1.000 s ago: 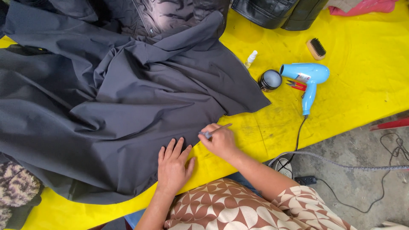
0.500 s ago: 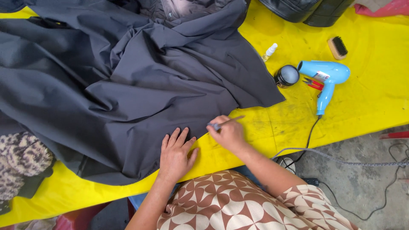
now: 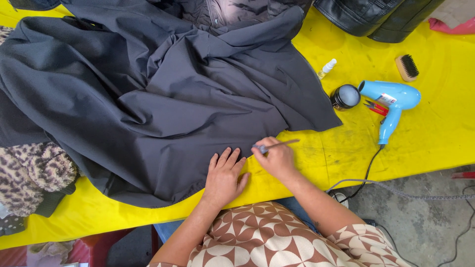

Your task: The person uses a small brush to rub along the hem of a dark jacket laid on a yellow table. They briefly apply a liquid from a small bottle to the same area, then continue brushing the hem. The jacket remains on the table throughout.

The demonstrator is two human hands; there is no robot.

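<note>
Pressing flat on the dark grey garment, my left hand had its fingers spread wide near the hem, palm down, likely to keep the cloth taut where the work was. My right hand was pinched shut around a thin stick-like tool, its grey tip touching the garment's lower edge just beside the left fingertips; I couldn't tell what kind of tool it was.

Head view only. The garment covered most of the yellow table cover, bunched in folds up top, its hem lying close to the near table edge. Right of it, well apart from the hands, sat a small spray bottle, a round black tin, a blue hair dryer with red snips touching it, and a wooden brush. The dryer's cord dropped off the near edge to the concrete floor.

Open yellow cover lay right of my right hand, between hem and dryer, so that side had room. The left was crowded: a leopard-print fleece touched the garment there. Black leather items sat at the far edge.
</note>
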